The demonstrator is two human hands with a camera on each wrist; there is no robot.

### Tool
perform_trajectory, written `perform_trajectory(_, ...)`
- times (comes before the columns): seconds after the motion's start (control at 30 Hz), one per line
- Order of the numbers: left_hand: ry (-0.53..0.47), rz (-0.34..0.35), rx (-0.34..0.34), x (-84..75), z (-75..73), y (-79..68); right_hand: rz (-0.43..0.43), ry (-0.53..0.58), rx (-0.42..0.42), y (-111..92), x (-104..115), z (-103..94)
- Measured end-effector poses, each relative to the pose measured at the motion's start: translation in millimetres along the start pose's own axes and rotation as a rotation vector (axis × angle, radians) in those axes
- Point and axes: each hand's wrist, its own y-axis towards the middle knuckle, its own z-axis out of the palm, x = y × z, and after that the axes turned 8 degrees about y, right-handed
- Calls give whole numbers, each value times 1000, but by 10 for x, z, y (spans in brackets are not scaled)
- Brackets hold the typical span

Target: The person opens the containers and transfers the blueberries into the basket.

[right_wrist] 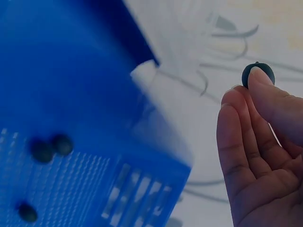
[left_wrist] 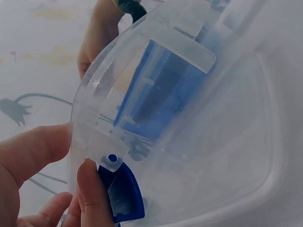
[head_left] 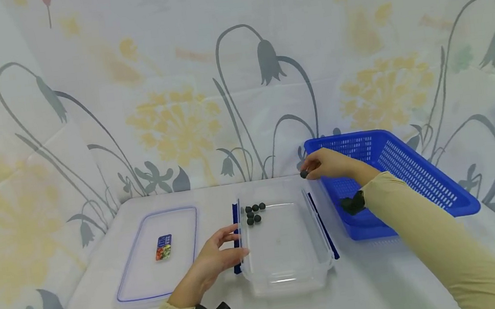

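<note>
My right hand (head_left: 329,162) pinches a small dark round ball (right_wrist: 259,68) between thumb and fingertips. In the head view it hovers over the gap between the blue basket's left edge and a clear plastic box. A tiny nub shows on top of the ball in the right wrist view. My left hand (head_left: 212,262) holds the left rim of the clear plastic box (head_left: 291,285), beside a blue side latch (left_wrist: 125,194). Several matching dark balls (head_left: 255,208) lie grouped at the box's far left corner.
On the right stands a blue perforated basket (head_left: 435,170), with more dark balls (right_wrist: 41,150) inside. A clear lid (head_left: 181,276) with a blue seal and a colourful label (head_left: 163,248) lies flat on the left. Behind the table hangs a flower-patterned cloth (head_left: 240,98).
</note>
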Motion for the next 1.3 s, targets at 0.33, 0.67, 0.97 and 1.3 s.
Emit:
perform_trajectory(0.33,-4,14,8,22,-18,-7,65,-27,-48,-356,-463,-300)
perform_trajectory(0.67,-31,10,22,20,-18,-15,117,-54,-43,-555,-804,-479)
perform_trajectory(0.97,-27,17,20,-2,-26,-18,138,-18,-23,-639,-937,-501)
perform_trajectory(1.3,-16,31,21,18,-33,-20,179,-19,-19,-701,-988,-550)
